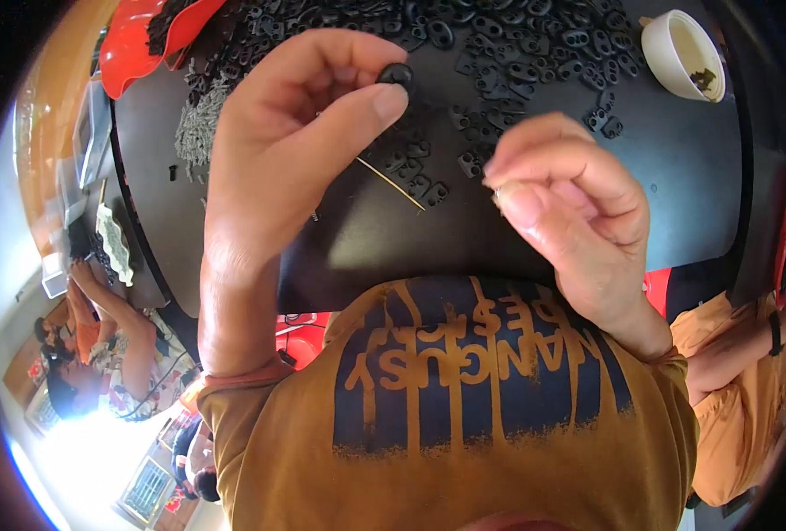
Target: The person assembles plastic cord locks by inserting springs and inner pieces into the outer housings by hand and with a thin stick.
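My left hand (296,133) is raised above the dark table, thumb and forefinger pinching a small rounded black plastic cord-lock piece (396,76). Off to the right, my right hand (574,199) is closed, thumb tip against forefinger. Something tiny and pale shows at its fingertips, too small to name. Between and below the hands lies a thin tan stick (391,184). A few black two-holed cord-lock pieces (421,188) rest close to the stick's end. Beyond both hands spreads a large heap of similar black cord-lock pieces (535,44).
Left of my left hand is a pile of small grey spring-like pieces (203,119). A red scoop (127,53) with black bits stands at the far left, a white bowl (685,57) at the far right. Other people sit to the left and right of the table (694,195).
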`<state>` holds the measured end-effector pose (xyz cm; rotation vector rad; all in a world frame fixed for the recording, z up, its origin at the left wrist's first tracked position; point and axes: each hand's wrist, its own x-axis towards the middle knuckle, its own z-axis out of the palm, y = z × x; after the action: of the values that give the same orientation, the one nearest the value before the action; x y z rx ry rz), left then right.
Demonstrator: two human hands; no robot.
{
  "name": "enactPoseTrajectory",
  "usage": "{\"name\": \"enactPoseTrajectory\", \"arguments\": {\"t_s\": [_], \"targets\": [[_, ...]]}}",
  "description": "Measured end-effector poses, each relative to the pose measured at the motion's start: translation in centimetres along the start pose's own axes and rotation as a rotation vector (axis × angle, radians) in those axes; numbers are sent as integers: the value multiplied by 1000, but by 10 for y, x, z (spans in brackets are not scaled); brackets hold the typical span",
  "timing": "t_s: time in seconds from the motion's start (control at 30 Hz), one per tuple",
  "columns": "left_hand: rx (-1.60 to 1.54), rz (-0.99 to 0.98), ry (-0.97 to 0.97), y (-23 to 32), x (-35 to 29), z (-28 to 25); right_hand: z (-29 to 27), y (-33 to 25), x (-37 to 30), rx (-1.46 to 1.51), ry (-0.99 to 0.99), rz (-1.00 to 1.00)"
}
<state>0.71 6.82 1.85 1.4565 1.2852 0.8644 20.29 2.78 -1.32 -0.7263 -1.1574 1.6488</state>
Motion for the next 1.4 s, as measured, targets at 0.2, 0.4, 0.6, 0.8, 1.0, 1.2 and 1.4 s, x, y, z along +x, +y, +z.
{"name": "enactPoseTrajectory", "arguments": {"t_s": [0.2, 0.4, 0.6, 0.8, 1.0, 1.2, 1.4], "targets": [[-315, -110, -21, 15, -21, 19, 6, -11, 8, -96, 20, -109], [-347, -105, 18, 19, -30, 25, 4, -9, 5, -121, -24, -107], [-301, -120, 5, 8, -21, 17, -3, -4, -4, -120, -44, -76], [168, 51, 125, -23, 13, 10, -12, 2, -24, -129, -76, 25], [827, 396, 98, -12, 19, 15, -18, 4, -26, -229, -117, -48], [742, 479, -155, 6, 15, 40, -18, 5, -24, -266, -156, -84], [870, 562, -204, -4, 25, 54, -22, 7, -24, -257, -209, -103]]}}
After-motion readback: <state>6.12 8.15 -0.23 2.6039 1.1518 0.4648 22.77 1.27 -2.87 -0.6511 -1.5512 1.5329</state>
